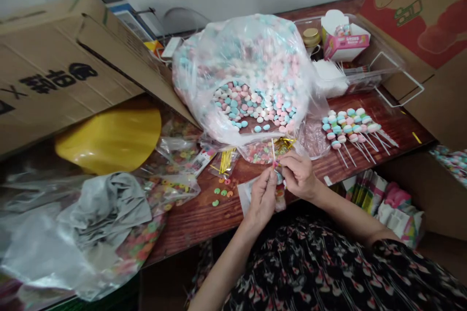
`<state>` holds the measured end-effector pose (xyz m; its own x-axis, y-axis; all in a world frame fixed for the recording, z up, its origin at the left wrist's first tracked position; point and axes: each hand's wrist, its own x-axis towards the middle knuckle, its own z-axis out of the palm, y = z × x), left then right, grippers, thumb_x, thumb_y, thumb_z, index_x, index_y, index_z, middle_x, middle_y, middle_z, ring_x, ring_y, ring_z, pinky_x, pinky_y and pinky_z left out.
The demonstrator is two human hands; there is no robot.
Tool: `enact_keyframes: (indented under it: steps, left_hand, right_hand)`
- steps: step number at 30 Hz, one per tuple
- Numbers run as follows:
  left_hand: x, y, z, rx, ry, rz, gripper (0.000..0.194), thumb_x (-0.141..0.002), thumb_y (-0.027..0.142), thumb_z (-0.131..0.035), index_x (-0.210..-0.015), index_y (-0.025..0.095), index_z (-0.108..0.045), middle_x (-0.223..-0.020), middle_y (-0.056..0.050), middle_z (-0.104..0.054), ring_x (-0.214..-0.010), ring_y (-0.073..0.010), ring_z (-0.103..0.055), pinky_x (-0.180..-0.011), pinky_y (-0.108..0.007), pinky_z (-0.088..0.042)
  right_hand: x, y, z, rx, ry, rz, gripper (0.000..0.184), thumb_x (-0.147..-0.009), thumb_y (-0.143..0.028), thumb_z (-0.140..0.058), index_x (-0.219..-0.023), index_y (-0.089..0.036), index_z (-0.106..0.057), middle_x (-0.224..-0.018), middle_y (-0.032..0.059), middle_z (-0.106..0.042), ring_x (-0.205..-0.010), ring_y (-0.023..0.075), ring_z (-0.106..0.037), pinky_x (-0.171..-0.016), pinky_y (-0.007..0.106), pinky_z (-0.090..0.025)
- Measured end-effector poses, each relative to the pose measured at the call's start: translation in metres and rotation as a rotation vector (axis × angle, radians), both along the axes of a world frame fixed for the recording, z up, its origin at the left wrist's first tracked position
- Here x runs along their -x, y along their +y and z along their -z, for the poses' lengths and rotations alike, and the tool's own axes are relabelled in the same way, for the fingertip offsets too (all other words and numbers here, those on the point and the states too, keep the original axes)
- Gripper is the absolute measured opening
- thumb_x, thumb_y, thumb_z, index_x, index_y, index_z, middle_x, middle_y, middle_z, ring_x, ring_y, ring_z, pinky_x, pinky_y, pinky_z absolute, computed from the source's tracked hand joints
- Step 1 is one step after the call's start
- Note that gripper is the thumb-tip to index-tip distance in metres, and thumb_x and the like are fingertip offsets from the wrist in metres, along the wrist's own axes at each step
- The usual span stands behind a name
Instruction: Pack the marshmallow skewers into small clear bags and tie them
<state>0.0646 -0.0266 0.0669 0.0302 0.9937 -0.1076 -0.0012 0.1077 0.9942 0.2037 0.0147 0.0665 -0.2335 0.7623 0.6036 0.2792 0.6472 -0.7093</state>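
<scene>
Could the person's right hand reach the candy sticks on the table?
Probably yes: the right hand is close to the candy sticks, nothing stands between them on the wooden table, though it is busy at a thin stick.

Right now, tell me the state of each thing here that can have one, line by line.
Left hand: pinching a white stick.
Right hand: pinching the same stick.
Clear plastic bag: full of pastel candies, opening exposed.
Candy skewers: lying in a row.
Pink paper box: upright, top open.
Jar: gold lid on.
</scene>
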Motion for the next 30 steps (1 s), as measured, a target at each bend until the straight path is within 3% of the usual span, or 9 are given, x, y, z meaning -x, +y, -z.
enact_keyframes:
  steps: [7,10,12,17,20,24,26,28,30]
  left_hand:
    - [0.024,0.01,-0.001,0.292,-0.332,0.149,0.031,-0.079,0.044,-0.071,-0.084,0.015,-0.062,-0.068,0.003,-0.055,-0.058,-0.0075,-0.046,-0.057,-0.019,-0.039]
    - [0.03,0.006,-0.002,0.403,-0.406,0.139,0.033,-0.076,0.045,-0.072,-0.079,0.016,-0.059,-0.061,0.003,-0.054,-0.049,-0.0065,-0.043,-0.048,-0.018,-0.035]
    - [0.032,0.003,-0.001,0.472,-0.412,0.191,0.034,-0.072,0.045,-0.075,-0.078,0.016,-0.058,-0.059,0.003,-0.055,-0.045,-0.0072,-0.045,-0.045,-0.019,-0.035]
    - [0.039,0.001,-0.001,0.534,-0.327,0.529,0.039,-0.07,0.05,-0.074,-0.078,0.015,-0.059,-0.06,0.0,-0.057,-0.045,-0.0077,-0.046,-0.044,-0.02,-0.034]
    - [0.042,0.003,-0.001,0.385,-0.063,0.644,0.037,-0.084,0.053,-0.06,-0.081,0.016,-0.061,-0.066,-0.001,-0.059,-0.053,-0.01,-0.05,-0.051,-0.021,-0.04]
    - [0.039,0.002,0.0,-0.127,0.611,0.572,0.028,-0.094,0.036,-0.047,-0.1,0.018,-0.067,-0.089,-0.008,-0.067,-0.082,-0.0193,-0.062,-0.075,-0.031,-0.049]
    - [0.035,-0.002,0.001,-0.339,0.894,0.52,0.026,-0.093,0.03,-0.046,-0.1,0.018,-0.068,-0.091,-0.01,-0.067,-0.085,-0.0217,-0.062,-0.08,-0.035,-0.049]
    - [0.032,-0.006,0.001,-0.439,1.048,0.476,0.026,-0.093,0.028,-0.046,-0.095,0.017,-0.069,-0.086,-0.01,-0.066,-0.079,-0.0215,-0.06,-0.076,-0.035,-0.048]
    - [0.03,-0.006,0.001,-0.426,1.021,0.46,0.027,-0.093,0.026,-0.044,-0.088,0.017,-0.068,-0.081,-0.009,-0.064,-0.074,-0.0198,-0.059,-0.071,-0.032,-0.047]
  right_hand:
    - [0.0,0.005,0.005,-0.13,-0.039,-0.022,0.021,-0.089,-0.012,-0.047,-0.098,-0.021,-0.063,-0.093,0.0071,-0.065,-0.085,0.0169,-0.061,-0.075,0.032,-0.05]
    - [-0.012,0.009,0.002,-0.395,-0.288,-0.093,0.031,-0.091,-0.017,-0.047,-0.116,-0.028,-0.063,-0.12,0.0068,-0.064,-0.109,0.0218,-0.057,-0.092,0.041,-0.044]
    - [-0.022,0.013,0.0,-0.506,-0.476,-0.216,0.034,-0.094,-0.018,-0.046,-0.121,-0.03,-0.061,-0.125,0.0039,-0.064,-0.121,0.0231,-0.05,-0.098,0.045,-0.037]
    - [-0.034,0.014,-0.002,-0.583,-0.55,-0.401,0.026,-0.095,-0.018,-0.04,-0.103,-0.021,-0.065,-0.085,0.004,-0.068,-0.102,0.0198,-0.053,-0.094,0.043,-0.032]
    - [-0.031,0.007,0.001,-0.475,-0.68,-0.367,0.023,-0.09,-0.016,-0.043,-0.077,-0.019,-0.061,-0.07,0.0028,-0.061,-0.084,0.0187,-0.05,-0.087,0.043,-0.03]
    - [-0.023,-0.001,0.015,-0.138,-0.763,-0.274,0.017,-0.084,-0.016,-0.05,-0.069,-0.017,-0.06,-0.07,0.0028,-0.064,-0.078,0.0174,-0.048,-0.079,0.038,-0.028]
    - [-0.022,-0.004,0.021,0.066,-0.754,-0.242,0.02,-0.086,-0.019,-0.052,-0.068,-0.017,-0.06,-0.071,0.0027,-0.065,-0.075,0.0159,-0.048,-0.073,0.035,-0.027]
    - [-0.023,-0.009,0.022,0.176,-0.731,-0.202,0.023,-0.089,-0.023,-0.053,-0.069,-0.017,-0.061,-0.073,0.0028,-0.065,-0.075,0.015,-0.049,-0.07,0.033,-0.026]
    - [-0.025,-0.014,0.018,0.126,-0.708,-0.127,0.019,-0.09,-0.022,-0.053,-0.075,-0.017,-0.063,-0.078,0.0038,-0.067,-0.082,0.0165,-0.052,-0.074,0.034,-0.027]
